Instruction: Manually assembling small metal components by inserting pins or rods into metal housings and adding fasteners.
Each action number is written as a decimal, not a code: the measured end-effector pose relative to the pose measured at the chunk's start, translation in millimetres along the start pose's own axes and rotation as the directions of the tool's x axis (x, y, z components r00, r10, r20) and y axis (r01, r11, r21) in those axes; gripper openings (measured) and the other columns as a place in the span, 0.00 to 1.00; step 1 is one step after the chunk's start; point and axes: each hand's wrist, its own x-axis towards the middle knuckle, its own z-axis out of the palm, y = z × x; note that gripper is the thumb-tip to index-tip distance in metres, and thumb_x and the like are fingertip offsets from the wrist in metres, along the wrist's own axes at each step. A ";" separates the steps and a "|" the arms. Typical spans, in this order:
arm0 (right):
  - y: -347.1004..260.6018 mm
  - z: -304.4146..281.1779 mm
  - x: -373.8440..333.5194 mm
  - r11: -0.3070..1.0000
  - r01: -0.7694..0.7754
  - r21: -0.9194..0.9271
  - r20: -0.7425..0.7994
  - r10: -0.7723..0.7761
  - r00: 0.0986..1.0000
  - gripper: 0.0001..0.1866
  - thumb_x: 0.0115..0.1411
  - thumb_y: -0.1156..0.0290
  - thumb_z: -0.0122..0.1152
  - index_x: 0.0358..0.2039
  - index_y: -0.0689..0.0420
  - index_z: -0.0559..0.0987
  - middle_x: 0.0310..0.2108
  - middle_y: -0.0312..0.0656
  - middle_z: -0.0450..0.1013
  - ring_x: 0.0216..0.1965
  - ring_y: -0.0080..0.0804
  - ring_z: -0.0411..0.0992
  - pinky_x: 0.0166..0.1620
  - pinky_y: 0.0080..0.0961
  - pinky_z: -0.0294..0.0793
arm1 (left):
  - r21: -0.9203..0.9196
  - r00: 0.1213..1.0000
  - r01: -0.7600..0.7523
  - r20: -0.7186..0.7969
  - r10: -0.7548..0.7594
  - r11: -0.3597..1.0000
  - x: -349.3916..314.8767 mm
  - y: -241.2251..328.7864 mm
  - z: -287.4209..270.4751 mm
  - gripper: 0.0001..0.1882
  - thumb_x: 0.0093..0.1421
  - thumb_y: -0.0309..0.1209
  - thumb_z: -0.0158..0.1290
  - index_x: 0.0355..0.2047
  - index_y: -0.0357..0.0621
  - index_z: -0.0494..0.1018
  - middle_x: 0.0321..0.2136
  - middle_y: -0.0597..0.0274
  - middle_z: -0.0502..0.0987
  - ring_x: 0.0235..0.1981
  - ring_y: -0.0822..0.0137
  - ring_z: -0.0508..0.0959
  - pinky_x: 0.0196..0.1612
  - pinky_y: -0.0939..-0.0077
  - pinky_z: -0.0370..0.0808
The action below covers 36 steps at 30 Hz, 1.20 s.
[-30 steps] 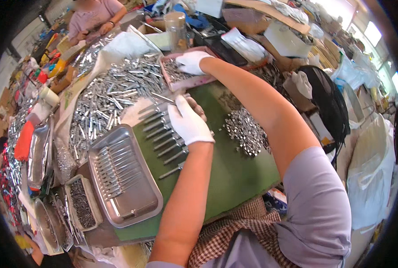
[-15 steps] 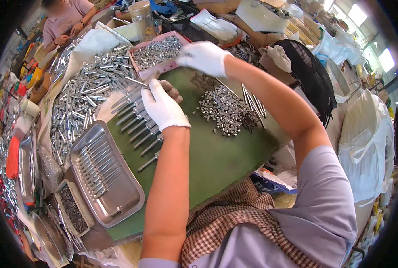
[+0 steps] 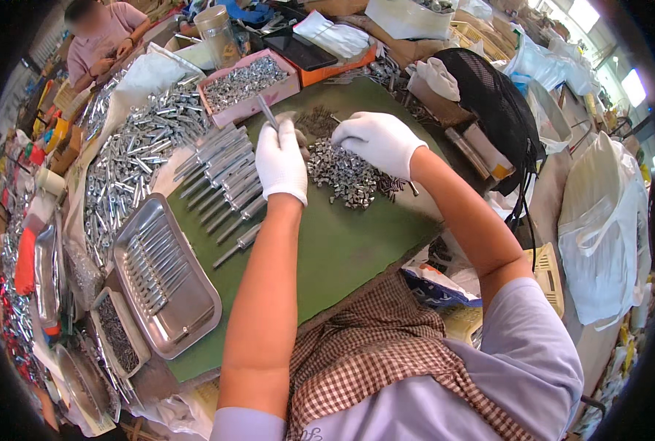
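"Where did you have the metal rod (image 3: 267, 112)?"

"On my feed it was in the left hand (image 3: 281, 163), thumb and fingers closed around it, one end poking out at a tilt past the fingertips."

"And the right hand (image 3: 379, 141)?"

"Its fingers were bent down at the far edge of a pile of small metal pieces (image 3: 348, 178); I couldn't tell whether they pinched one."

"What lay around the fingers?"

"Just left of the left fingers I saw a row of metal shafts (image 3: 232, 175) on the green mat (image 3: 327, 253). Just beyond those fingertips stood a pink box (image 3: 283, 89) of small metal parts. Farther left of them spread a heap of metal sleeves (image 3: 147, 126), and nearer the wearer, well apart from the fingers, a steel tray (image 3: 183, 321) held slim shafts side by side."
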 end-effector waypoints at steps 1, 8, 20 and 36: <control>2.1 -1.4 -1.7 0.995 -0.001 0.098 -0.089 0.009 0.996 0.10 0.59 0.65 0.56 0.39 0.51 0.81 0.37 0.47 0.77 0.42 0.48 0.74 0.47 0.38 0.73 | 0.141 0.996 -0.081 0.043 0.076 0.987 -2.5 -0.4 1.8 0.12 0.69 0.36 0.43 0.41 0.44 0.73 0.20 0.67 0.71 0.17 0.77 0.69 0.20 0.79 0.67; -15.4 -4.4 -3.5 0.553 -0.109 0.826 -0.088 0.317 0.944 0.14 0.64 0.68 0.55 0.45 0.65 0.77 0.30 0.36 0.73 0.27 0.19 0.69 0.33 0.18 0.71 | 0.694 0.910 -0.413 0.340 0.236 0.590 -15.4 -0.4 15.7 0.17 0.65 0.41 0.47 0.43 0.40 0.75 0.30 0.43 0.77 0.34 0.43 0.77 0.39 0.56 0.72; 17.9 -8.6 -77.5 0.904 -0.341 0.257 -0.229 0.400 0.887 0.12 0.56 0.66 0.61 0.39 0.58 0.78 0.33 0.46 0.74 0.38 0.46 0.74 0.45 0.31 0.73 | 0.357 0.400 -0.901 0.904 0.151 0.245 -3.8 -14.3 4.6 0.18 0.61 0.32 0.50 0.52 0.44 0.73 0.52 0.54 0.74 0.52 0.52 0.74 0.56 0.63 0.70; 1.7 -9.0 -72.9 0.925 -0.338 -0.175 -0.070 0.331 0.941 0.11 0.58 0.64 0.59 0.39 0.55 0.78 0.39 0.48 0.73 0.40 0.49 0.74 0.45 0.39 0.73 | 0.533 0.627 -0.753 0.759 0.177 0.386 6.1 2.8 -11.5 0.12 0.58 0.30 0.54 0.42 0.49 0.79 0.39 0.55 0.77 0.43 0.54 0.77 0.48 0.67 0.73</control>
